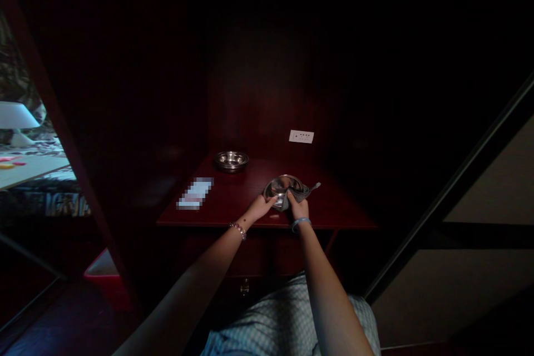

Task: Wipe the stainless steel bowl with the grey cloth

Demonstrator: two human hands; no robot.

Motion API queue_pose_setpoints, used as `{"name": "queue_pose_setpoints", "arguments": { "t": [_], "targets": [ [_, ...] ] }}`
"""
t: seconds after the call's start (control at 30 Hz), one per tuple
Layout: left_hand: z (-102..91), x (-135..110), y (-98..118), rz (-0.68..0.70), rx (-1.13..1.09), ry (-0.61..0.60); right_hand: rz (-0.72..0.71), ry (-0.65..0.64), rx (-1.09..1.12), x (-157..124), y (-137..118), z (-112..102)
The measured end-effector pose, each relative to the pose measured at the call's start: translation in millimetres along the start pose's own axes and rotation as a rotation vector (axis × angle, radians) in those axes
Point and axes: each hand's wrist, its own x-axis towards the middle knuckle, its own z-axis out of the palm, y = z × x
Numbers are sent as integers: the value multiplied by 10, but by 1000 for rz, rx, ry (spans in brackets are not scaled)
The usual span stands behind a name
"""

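Observation:
A shiny steel bowl (282, 184) is tipped toward me above the dark red wooden desk (334, 208). My left hand (261, 208) grips the bowl's near left rim, fingers curled round it. My right hand (298, 206) is closed on a grey cloth (302, 193) and presses it against the bowl's inner right side. A corner of the cloth sticks out to the right. A beaded bracelet sits on my left wrist and a pale blue band on my right wrist.
A second steel bowl (231, 160) stands at the back left of the desk. A pale flat item (194, 193), blurred, lies on the left side. A white socket plate (301, 136) is on the back wall. A red bin (104, 278) stands on the floor at left.

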Motion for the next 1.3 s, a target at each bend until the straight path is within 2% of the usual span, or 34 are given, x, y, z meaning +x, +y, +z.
{"name": "queue_pose_setpoints", "arguments": {
  "t": [0.27, 0.4, 0.63, 0.9, 1.1, 1.3],
  "targets": [
    [24, 49, 19, -11, -178, 123, -89, -19, 55, -20, -58, 16],
    [19, 67, 79, -63, -297, 191, -72, -22, 37, -40, -105, 26],
    [-20, 19, 197, 34, -273, 225, -63, -55, 53, -63, -126, 41],
    [11, -32, 223, 16, -204, 169, 5, 2, 51, -14, -23, 17],
    [-1, -22, 91, 5, -46, 15, 6, -1, 69, 6, 19, 14],
    [6, 13, -16, -27, -54, 9, 5, -11, 52, 0, 17, 14]
  ]
}}
